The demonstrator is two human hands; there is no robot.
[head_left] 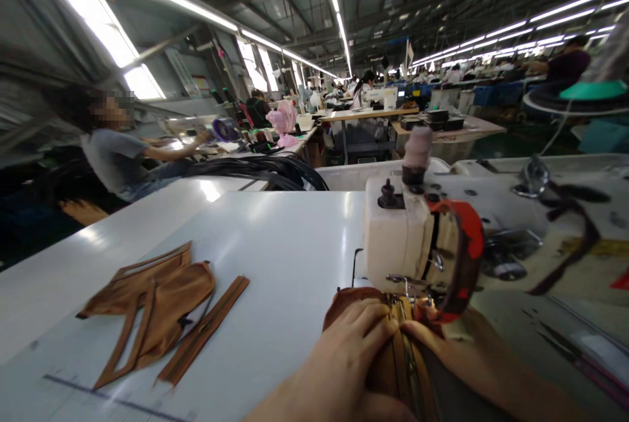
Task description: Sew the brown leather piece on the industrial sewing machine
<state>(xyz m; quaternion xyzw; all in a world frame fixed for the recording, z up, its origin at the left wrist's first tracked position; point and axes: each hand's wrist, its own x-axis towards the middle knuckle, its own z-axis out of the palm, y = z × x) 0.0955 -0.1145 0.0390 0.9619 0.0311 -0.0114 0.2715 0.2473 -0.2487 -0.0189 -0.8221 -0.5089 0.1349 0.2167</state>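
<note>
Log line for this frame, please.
left hand pressing brown piece | right hand same | sewing machine | spare pieces left

Two hands [354,356] [457,343], one sewing machine [407,238], one pink fan [282,120].

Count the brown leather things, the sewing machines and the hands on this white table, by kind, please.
Brown leather pieces lying loose on the white table: 2 (flat cut panel, narrow zipper strip)
Brown leather piece with a zipper under the needle: 1
Cream sewing machine: 1
Bare hands pressing on that piece: 2 (left hand, right hand)
Total: 6
</note>
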